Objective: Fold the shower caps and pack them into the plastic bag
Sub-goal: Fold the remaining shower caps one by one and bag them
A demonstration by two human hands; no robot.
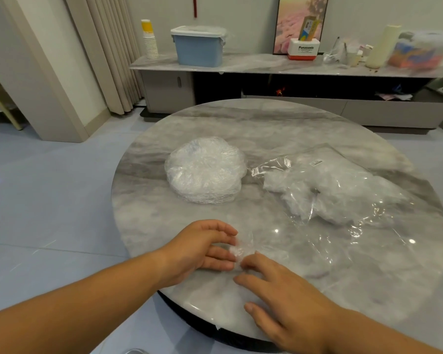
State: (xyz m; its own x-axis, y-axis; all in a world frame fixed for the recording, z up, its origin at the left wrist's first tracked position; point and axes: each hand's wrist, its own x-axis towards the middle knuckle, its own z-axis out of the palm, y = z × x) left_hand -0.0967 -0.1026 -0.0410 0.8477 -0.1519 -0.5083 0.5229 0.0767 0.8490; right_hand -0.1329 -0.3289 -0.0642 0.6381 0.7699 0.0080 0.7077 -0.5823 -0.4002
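A clear shower cap lies crumpled small on the round marble table, near its front edge. My left hand pinches its left side with thumb and fingers. My right hand presses flat on its right side, fingertips touching the plastic. A round stack of unfolded clear shower caps sits at the table's middle. To the right lies a large clear plastic bag with several bunched white caps inside, its open flap pointing toward the stack.
Behind the table runs a low marble-topped cabinet carrying a blue lidded box, stacked paper cups, a Panasonic box and other clutter. Curtains hang at the left over a tiled floor.
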